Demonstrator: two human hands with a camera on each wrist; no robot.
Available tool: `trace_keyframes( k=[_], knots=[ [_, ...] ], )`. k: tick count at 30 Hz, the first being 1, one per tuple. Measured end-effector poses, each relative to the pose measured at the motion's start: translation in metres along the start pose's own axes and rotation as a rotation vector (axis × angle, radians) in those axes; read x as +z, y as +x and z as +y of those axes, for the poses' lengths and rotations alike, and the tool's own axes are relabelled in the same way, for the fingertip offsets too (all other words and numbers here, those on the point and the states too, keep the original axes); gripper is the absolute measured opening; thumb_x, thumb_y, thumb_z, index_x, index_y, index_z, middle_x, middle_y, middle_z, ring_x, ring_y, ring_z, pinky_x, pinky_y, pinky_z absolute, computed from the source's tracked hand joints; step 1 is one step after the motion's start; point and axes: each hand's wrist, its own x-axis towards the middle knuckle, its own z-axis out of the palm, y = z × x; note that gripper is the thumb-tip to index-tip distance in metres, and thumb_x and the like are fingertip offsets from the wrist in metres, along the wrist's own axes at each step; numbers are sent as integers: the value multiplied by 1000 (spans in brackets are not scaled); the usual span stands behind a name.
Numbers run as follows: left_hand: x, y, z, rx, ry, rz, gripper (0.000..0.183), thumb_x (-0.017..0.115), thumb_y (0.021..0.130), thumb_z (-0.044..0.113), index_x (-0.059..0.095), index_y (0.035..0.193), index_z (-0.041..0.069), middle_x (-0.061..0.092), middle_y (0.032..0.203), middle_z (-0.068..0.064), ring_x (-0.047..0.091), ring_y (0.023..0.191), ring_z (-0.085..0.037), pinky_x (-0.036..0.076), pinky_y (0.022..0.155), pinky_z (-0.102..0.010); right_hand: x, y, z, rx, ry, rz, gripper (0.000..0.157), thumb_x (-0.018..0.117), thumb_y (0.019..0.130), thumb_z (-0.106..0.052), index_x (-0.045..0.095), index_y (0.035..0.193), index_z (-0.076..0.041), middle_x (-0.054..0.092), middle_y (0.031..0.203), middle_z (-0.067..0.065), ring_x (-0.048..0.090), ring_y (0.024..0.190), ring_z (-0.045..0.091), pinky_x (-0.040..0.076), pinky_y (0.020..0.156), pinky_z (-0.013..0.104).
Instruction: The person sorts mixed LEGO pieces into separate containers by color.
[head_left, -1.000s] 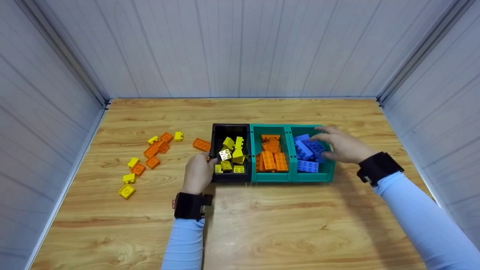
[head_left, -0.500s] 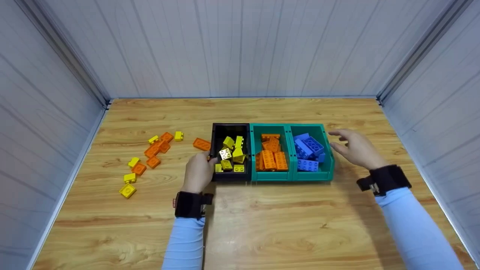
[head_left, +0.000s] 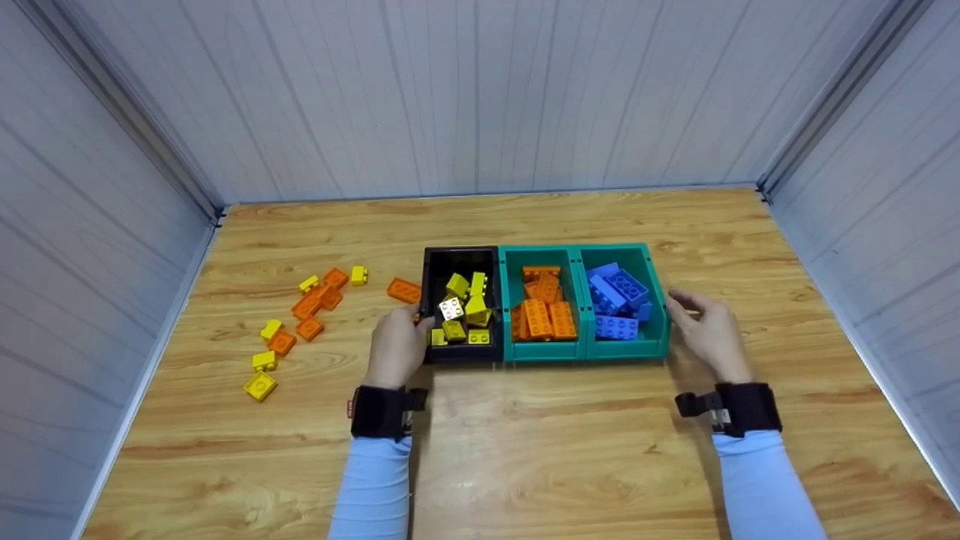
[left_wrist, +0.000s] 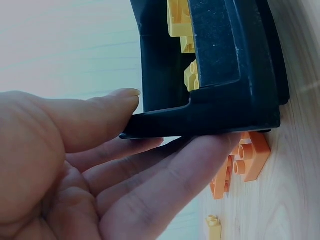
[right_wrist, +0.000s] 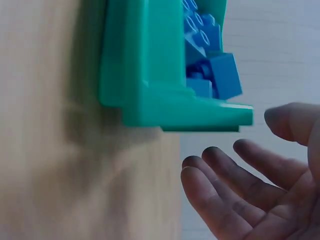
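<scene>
A black bin (head_left: 461, 356) with yellow bricks (head_left: 478, 307) stands at the left end of a row. My left hand (head_left: 397, 345) grips its left side wall, thumb over the rim and fingers against the outside, as the left wrist view shows. Beside it are a green bin (head_left: 544, 352) with orange bricks (head_left: 538, 319) and another green bin (head_left: 626, 351) with blue bricks (head_left: 616, 328). Just right of that last bin is my right hand (head_left: 709, 337). In the right wrist view its fingers (right_wrist: 235, 185) are relaxed and apart from the green wall.
On the wooden table (head_left: 540, 450), several loose orange bricks (head_left: 307, 304) and yellow bricks (head_left: 260, 386) lie scattered to the left. One orange brick (head_left: 404, 289) lies close by the black bin. Pale panels (head_left: 480, 97) enclose the table at the back and sides.
My right hand has moved from over the blue bricks out to the right, then down along the right bin's outer side. My left hand keeps its grip on the black bin.
</scene>
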Motion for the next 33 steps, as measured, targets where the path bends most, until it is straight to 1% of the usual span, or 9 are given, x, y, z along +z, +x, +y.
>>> trace_keyframes(
  k=[2, 4, 7, 14, 19, 22, 25, 29, 33],
  knots=[
    [0, -1, 0, -9, -2, -7, 38, 62, 99, 14, 59, 131, -8, 68, 115, -23, 57, 62, -22, 46, 59, -35, 6, -2, 2, 33, 35, 14, 53, 51, 103, -40, 60, 134, 2, 61, 128, 23, 60, 112, 34, 49, 75, 18],
    [1, -1, -1, -16, 0, -6, 38, 62, 99, 14, 59, 131, -8, 68, 115, -22, 56, 61, -22, 45, 58, -35, 12, -3, 5, 56, 56, 29, 53, 51, 103, -41, 60, 133, 2, 63, 126, 22, 60, 111, 33, 48, 74, 15],
    [1, -2, -1, -17, 12, 0, 38, 62, 99, 14, 60, 129, -8, 68, 114, -22, 56, 62, -22, 45, 59, -35, 17, -4, 7, 81, 73, 48, 54, 50, 103, -42, 61, 133, 1, 63, 125, 22, 59, 110, 31, 47, 77, 18],
    [1, -3, -1, -16, 0, 7, 37, 61, 100, 15, 61, 130, -7, 69, 110, -21, 48, 53, -18, 39, 52, -31, 19, -8, 7, 108, 95, 52, 59, 48, 101, -49, 60, 134, -1, 63, 125, 21, 57, 114, 31, 47, 91, 38],
    [-5, -5, -7, -11, -4, -4, 39, 61, 100, 21, 62, 129, -5, 68, 117, -20, 63, 72, -22, 52, 68, -38, 18, -8, 10, 136, 110, 18, 63, 47, 100, -54, 58, 137, -3, 61, 129, 20, 55, 118, 31, 47, 91, 38],
    [-22, -8, -16, -30, -14, 15, 39, 60, 101, 24, 63, 129, -3, 69, 116, -19, 67, 91, -26, 54, 80, -42, 18, -8, 10, 136, 121, 9, 65, 47, 100, -54, 57, 137, -3, 59, 132, 20, 54, 122, 33, 46, 97, 44],
    [-48, -8, -34, -59, 9, 48, 38, 60, 101, 20, 62, 130, -4, 69, 113, -20, 67, 97, -31, 54, 82, -44, 17, -7, 11, 117, 124, 8, 63, 47, 101, -53, 57, 137, -1, 58, 134, 22, 52, 125, 35, 43, 102, 50],
    [-82, 1, -67, -74, 151, 74, 38, 61, 98, 12, 59, 131, -9, 65, 118, -28, 64, 101, -40, 51, 87, -51, 16, -6, 10, 108, 118, 3, 63, 47, 101, -51, 57, 137, 0, 57, 134, 23, 51, 127, 37, 41, 103, 52],
    [-102, 10, -99, -98, 285, 45, 39, 65, 95, 11, 60, 126, -13, 61, 117, -35, 61, 100, -46, 49, 85, -56, 16, -5, 8, 109, 118, -9, 63, 47, 101, -51, 56, 137, 0, 56, 135, 24, 50, 128, 38, 41, 103, 53]
  ],
)
